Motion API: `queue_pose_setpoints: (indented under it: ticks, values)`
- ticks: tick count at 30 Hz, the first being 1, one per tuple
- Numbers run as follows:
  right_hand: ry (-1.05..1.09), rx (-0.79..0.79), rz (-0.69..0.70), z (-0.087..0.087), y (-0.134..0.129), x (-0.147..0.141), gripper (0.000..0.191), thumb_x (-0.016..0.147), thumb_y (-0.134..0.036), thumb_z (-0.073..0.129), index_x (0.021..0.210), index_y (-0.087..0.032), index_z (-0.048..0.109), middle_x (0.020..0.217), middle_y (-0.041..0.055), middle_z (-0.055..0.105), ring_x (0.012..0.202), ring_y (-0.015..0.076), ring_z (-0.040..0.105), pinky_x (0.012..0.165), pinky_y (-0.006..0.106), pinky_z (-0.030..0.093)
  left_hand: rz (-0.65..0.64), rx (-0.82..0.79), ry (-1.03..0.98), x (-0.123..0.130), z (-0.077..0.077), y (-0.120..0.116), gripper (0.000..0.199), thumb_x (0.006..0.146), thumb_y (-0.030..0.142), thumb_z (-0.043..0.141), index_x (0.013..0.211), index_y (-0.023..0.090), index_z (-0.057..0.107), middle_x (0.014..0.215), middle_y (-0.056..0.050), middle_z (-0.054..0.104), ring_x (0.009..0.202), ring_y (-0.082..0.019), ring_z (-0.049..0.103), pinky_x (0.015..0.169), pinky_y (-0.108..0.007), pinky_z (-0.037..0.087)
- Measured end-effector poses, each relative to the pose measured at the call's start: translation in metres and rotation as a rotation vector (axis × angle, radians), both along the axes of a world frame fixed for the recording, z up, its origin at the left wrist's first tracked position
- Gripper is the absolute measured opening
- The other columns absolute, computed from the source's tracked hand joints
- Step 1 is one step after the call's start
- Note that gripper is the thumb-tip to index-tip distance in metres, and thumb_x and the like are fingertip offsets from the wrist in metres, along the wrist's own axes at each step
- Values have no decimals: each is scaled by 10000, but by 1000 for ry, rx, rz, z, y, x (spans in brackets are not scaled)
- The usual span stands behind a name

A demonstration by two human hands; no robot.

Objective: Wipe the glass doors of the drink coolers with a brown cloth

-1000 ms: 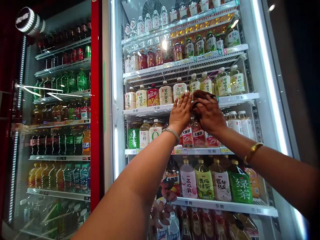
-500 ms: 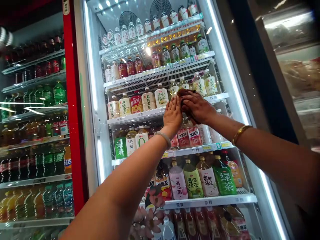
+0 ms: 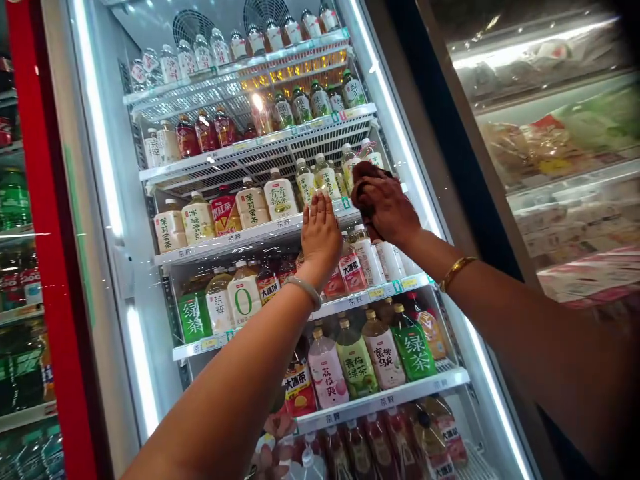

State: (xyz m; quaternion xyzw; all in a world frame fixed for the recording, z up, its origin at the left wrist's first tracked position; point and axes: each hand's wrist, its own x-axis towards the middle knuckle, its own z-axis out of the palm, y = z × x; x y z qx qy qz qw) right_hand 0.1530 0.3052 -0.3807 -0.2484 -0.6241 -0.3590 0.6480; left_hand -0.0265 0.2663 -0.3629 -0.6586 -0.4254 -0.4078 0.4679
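Observation:
My left hand [image 3: 321,233] lies flat against the glass front of a lit drinks cooler, fingers stretched and close together, with nothing in it. To its right, my right hand [image 3: 390,210] is closed on a bunched dark brown cloth [image 3: 367,187], pressed toward the same glass. Part of the cloth is hidden under the fingers. Behind the hands, a white shelf edge [image 3: 260,230] carries several tea bottles, among them a pale green-labelled bottle [image 3: 280,195]. A bracelet [image 3: 304,291] circles my left wrist and a gold bangle [image 3: 456,272] my right.
Bright light strips [image 3: 97,120] run down both sides of the cooler. A red frame [image 3: 45,220] separates it from another drinks cooler at the left. On the right, beyond a dark post [image 3: 450,133], shelves hold packaged food [image 3: 550,143]. Pink flower shapes show faintly low in the glass.
The view has swung right, so the cooler sits further left. My right hand with the cloth has moved right across the glass, away from my left hand, which stays flat.

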Motion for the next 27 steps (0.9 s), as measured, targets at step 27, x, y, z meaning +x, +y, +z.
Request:
queue_pose_setpoints:
  ticks: [27]
  values:
    - [315, 74, -97, -42, 20, 50, 409, 970, -269, 479, 1361, -214, 585, 1480, 135, 596, 1437, 327, 502, 1235, 662, 377, -92, -17, 211, 37, -46, 1, 630, 1064, 237, 287, 1683, 161, 193, 1769, -67, 163, 1642, -190, 40, 1367, -472, -4]
